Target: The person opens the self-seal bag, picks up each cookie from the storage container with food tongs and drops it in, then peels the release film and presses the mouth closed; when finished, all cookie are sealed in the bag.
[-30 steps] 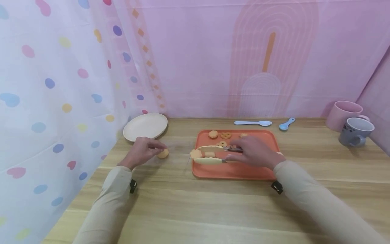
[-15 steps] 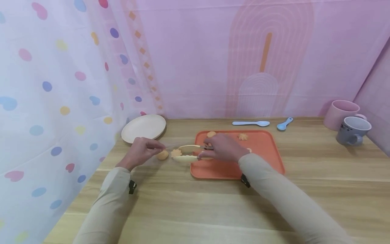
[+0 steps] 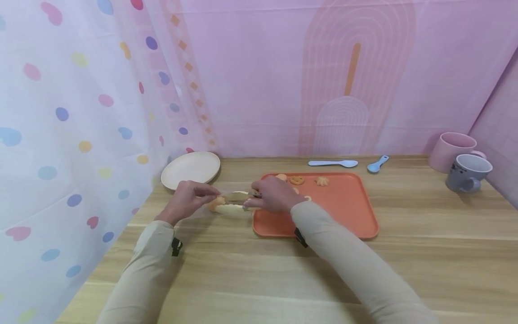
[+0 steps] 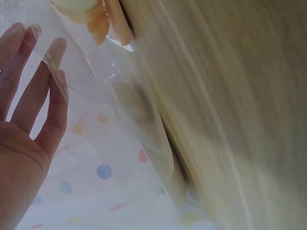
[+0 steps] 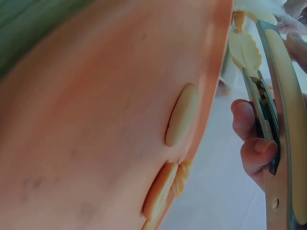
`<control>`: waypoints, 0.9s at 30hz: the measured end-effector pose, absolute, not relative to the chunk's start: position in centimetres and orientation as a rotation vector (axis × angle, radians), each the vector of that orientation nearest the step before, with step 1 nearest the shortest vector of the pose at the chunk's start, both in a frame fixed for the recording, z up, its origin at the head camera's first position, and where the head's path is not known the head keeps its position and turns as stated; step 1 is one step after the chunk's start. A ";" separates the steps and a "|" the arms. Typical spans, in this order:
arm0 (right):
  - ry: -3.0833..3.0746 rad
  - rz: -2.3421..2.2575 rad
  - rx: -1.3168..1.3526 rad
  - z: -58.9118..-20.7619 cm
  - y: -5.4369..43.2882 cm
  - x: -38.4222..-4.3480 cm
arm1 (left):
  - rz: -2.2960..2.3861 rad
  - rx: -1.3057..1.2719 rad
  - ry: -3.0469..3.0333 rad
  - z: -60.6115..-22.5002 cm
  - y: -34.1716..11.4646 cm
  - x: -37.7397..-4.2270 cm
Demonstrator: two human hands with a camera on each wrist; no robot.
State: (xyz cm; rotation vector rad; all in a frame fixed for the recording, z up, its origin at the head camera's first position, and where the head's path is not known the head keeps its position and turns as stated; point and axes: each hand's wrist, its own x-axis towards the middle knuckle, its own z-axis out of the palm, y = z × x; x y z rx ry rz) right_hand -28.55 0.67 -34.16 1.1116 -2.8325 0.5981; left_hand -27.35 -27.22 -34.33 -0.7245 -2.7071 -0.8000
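Observation:
My left hand (image 3: 187, 198) pinches the rim of a clear plastic bag (image 4: 112, 72) between thumb and fingers, left of the tray. A round cookie (image 4: 117, 21) lies low inside the bag. My right hand (image 3: 277, 194) grips metal tongs (image 5: 283, 100) with cream scalloped tips, thumb on one arm and fingers on the other. The tips hold a flower-shaped cookie (image 4: 98, 24) and reach into the bag, near the round cookie. Below the right hand is the orange tray (image 3: 340, 220).
Several cookies sit on the tray, among them a pretzel-like cookie (image 3: 297, 180) and a star-shaped cookie (image 3: 322, 181). A cream plate (image 3: 190, 168) stands at the back left. Behind the tray lie two blue spoons (image 3: 333, 164). A pink mug (image 3: 451, 150) and a grey mug (image 3: 467, 173) stand at right.
My right hand has moved left from over the tray, carrying the flower-shaped cookie in the tongs into the bag. The left hand has stayed in place, holding the bag.

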 end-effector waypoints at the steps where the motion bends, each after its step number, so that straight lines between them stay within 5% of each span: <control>1: -2.838 0.605 1.107 -34.2 0.5 -28.6 | -0.796 -0.725 -2.703 -34.3 -27.2 -27.4; 27: -2.874 0.532 1.029 -34.2 -1.8 -28.8 | -0.792 -0.648 -2.738 -34.1 -27.2 -27.6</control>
